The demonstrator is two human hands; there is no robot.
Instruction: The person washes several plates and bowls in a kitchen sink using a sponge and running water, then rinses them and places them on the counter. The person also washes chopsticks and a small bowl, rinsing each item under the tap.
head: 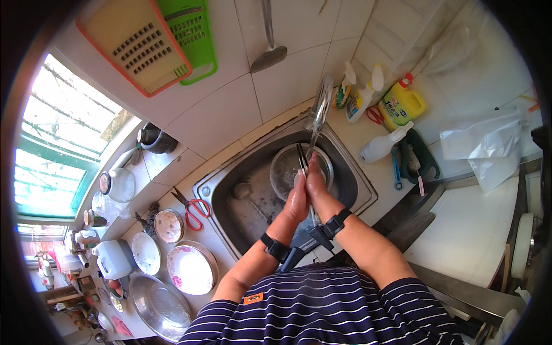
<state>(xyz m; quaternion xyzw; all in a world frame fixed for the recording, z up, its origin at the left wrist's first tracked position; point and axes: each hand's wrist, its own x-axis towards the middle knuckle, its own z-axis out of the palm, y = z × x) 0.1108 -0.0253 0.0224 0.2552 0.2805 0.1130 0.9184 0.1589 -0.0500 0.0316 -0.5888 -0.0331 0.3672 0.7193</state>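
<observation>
My left hand [295, 203] and my right hand [317, 183] are pressed palm to palm, wet, over a stainless-steel sink [350, 166]. Between them they hold what look like chopsticks [301, 155], whose dark ends point towards the chrome faucet [322, 103]. Water runs from the spout onto my fingers. Beneath the hands a round metal basin [280, 170] sits in the sink, partly hidden by them. A ladle [243, 190] lies to its left on the sink floor. My palms hide the middle of the chopsticks.
Left of the sink are red-handled scissors [197, 214], stacked bowls [192, 269], a plate [145, 253] and a large metal basin [159, 306]. To the right stand spray bottles [364, 95], a yellow detergent jug [401, 103] and a green basket [424, 155]. A ladle [269, 56] hangs above.
</observation>
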